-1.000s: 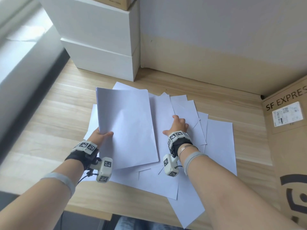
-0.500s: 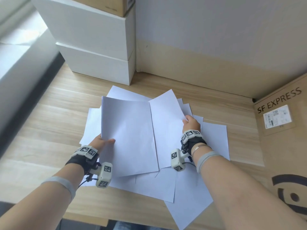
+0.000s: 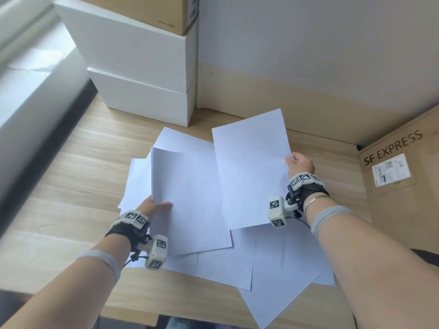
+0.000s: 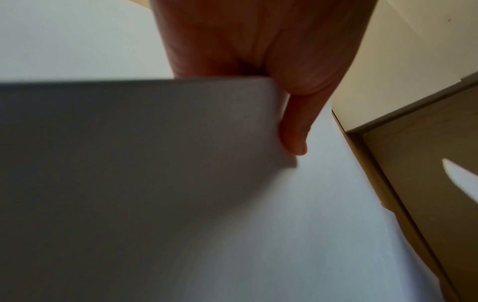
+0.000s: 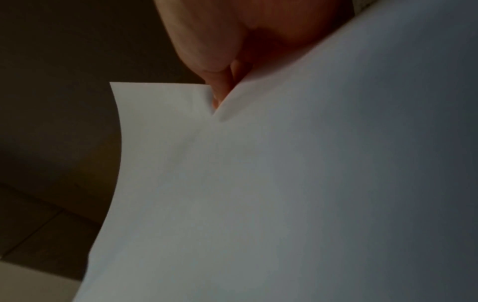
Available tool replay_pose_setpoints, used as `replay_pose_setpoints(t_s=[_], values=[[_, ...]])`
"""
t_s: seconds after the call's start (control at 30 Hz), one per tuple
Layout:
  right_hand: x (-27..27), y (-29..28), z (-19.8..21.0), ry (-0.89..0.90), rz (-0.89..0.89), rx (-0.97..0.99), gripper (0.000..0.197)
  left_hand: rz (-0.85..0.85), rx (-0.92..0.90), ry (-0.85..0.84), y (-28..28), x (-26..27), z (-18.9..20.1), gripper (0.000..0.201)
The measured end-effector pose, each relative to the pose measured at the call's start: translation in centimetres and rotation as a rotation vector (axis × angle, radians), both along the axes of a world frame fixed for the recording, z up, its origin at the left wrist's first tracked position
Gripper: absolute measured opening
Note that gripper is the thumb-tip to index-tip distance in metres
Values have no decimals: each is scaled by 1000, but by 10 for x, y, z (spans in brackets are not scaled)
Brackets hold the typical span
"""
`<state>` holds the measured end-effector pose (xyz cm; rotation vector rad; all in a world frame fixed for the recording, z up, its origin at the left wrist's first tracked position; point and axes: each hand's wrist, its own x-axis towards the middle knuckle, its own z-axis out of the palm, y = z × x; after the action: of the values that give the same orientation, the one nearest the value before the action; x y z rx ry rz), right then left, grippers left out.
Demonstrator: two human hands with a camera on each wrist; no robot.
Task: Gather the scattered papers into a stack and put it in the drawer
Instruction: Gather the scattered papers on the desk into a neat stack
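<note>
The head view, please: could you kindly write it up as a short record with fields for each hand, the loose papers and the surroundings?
left hand: left hand grips a stack of sheets at its near left edge
right hand: right hand pinches a single sheet by its right edge, lifted
loose papers: several sheets lie overlapped on the wooden desk
far left: white boxes, stacked
right: SF EXPRESS carton
drawer: not in view

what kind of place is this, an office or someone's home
Probably an office or storage corner, though a home cannot be ruled out: a wooden desk set against a wall, stacked white boxes, an SF Express shipping carton, and loose white papers spread on the desk.
</note>
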<state>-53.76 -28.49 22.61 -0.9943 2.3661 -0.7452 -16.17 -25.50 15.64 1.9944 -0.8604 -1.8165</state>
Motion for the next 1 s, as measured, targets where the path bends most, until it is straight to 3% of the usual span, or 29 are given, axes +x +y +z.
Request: replay_pose_setpoints(t_s=[0.3, 0.4, 0.5, 0.6, 0.63, 0.7, 0.77, 1.0], values=[[84, 12, -37, -163, 215, 170, 32, -56, 10, 54, -2, 8, -21, 82], [111, 17, -50, -164, 295, 233, 25, -58, 27, 56, -4, 11, -26, 92], [131, 19, -55, -173, 343, 277, 18, -76, 57, 56, -11, 27, -71, 84], [142, 19, -60, -202, 324, 290, 22, -73, 21, 85, -8, 20, -42, 87], [145, 18, -62, -207, 318, 293, 22, -70, -3, 110, -4, 10, -14, 81], [149, 17, -63, -207, 306, 302, 17, -69, -15, 167, -2, 1, 6, 54], [152, 17, -64, -204, 299, 314, 16, -64, 0, 177, -2, 0, 3, 41], [135, 19, -63, -147, 250, 303, 24, -1, -11, 80, -7, 6, -8, 40]])
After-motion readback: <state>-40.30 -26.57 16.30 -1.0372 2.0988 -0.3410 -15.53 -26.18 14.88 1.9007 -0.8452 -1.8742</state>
